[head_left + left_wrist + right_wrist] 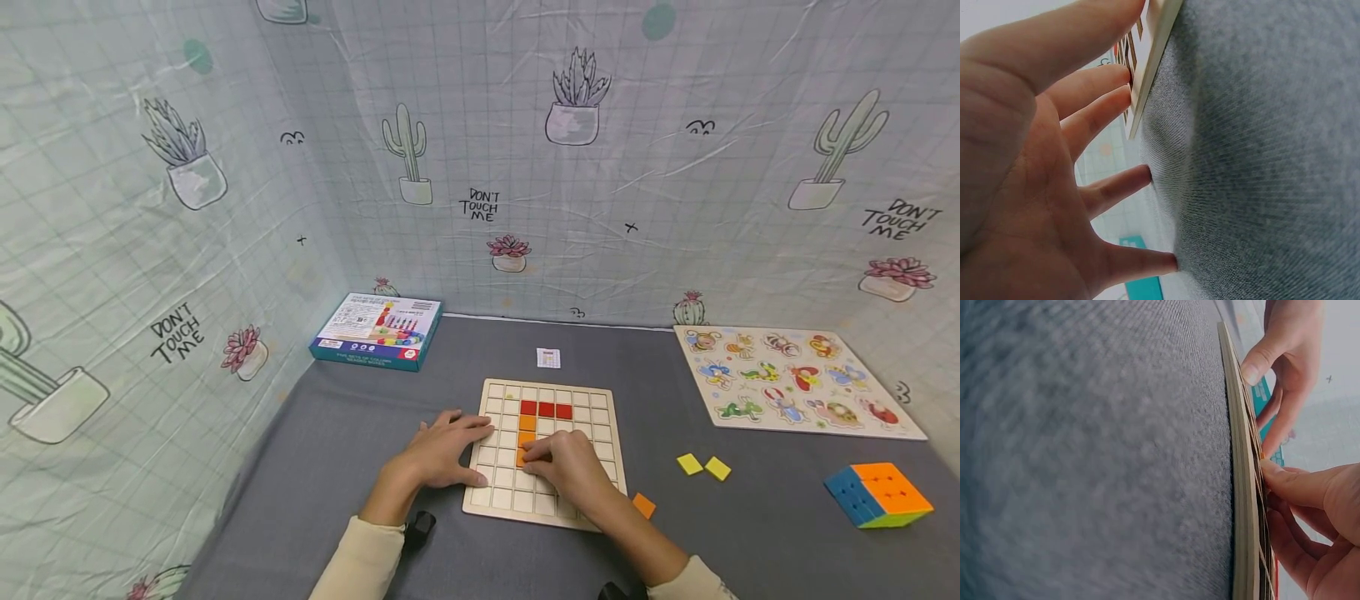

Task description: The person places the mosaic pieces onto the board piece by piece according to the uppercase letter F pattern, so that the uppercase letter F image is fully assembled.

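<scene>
A wooden grid board (501, 498) lies on the table with a row of red tiles (547, 410) and a column of orange tiles (528, 422) below the row's left end. At the lowest orange tile (521, 457), my right hand (572, 468) pinches with thumb and index finger, the other fingers curled in. My left hand (442, 451) rests at the board's left edge, thumb and fingers spread. In the left wrist view, the thumb and two fingers of the left hand (1029, 169) reach the board's rim, while the other two fingertips meet the cloth.
Right of the board lie a loose orange tile (643, 505) and two yellow tiles (703, 467). Farther right are a puzzle cube (879, 495) and an insect picture board (802, 379). A toy box (377, 332) sits back left, and a small printed card (548, 358) lies behind the board.
</scene>
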A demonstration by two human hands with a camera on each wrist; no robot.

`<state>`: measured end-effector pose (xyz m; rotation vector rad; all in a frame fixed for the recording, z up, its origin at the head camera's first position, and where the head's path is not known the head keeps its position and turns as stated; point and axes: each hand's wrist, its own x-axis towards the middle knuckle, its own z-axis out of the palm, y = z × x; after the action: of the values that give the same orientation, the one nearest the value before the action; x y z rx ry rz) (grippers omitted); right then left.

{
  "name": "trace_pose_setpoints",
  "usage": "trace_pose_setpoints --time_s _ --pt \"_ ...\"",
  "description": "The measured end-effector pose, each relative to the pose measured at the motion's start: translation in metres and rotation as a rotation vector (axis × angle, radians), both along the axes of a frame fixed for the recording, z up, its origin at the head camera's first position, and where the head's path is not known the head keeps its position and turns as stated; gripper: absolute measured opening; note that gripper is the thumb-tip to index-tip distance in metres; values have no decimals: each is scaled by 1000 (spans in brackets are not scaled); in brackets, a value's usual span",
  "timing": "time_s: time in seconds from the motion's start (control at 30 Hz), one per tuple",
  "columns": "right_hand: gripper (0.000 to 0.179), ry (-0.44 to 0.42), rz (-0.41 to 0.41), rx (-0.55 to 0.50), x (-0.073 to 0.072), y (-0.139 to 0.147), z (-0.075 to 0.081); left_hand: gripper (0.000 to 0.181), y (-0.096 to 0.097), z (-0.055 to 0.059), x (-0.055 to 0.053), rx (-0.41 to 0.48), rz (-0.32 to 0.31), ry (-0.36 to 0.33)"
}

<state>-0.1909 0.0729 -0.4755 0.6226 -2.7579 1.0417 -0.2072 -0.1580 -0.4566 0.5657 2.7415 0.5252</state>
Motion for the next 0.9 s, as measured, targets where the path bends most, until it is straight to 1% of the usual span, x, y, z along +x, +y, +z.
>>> trace_pose_setpoints --time_s 0.13,0.27,0.4,0.5,0.57,0.7,0.8,0.9 --pt "10 18 25 20 -2 0 1 77 -1 0 0 9 7 3" --pt "11 15 72 49 -3 2 3 76 -2 0 0 11 11 5" --pt "15 -56 172 61 -6 13 8 76 -2 0 1 2 10 10" --pt "25 -126 253 36 -8 28 16 76 -2 0 1 -3 9 13" --pt "33 -147 286 28 -7 41 23 76 -2 -1 1 -2 3 11" --pt "45 -134 296 64 -1 71 35 77 -1 -1 1 8 -12 5" --pt "49 -99 265 97 6 94 40 77 -1 -1 2 12 -14 5" --pt "51 -72 226 121 11 114 42 78 -2 0 2 6 -13 7"
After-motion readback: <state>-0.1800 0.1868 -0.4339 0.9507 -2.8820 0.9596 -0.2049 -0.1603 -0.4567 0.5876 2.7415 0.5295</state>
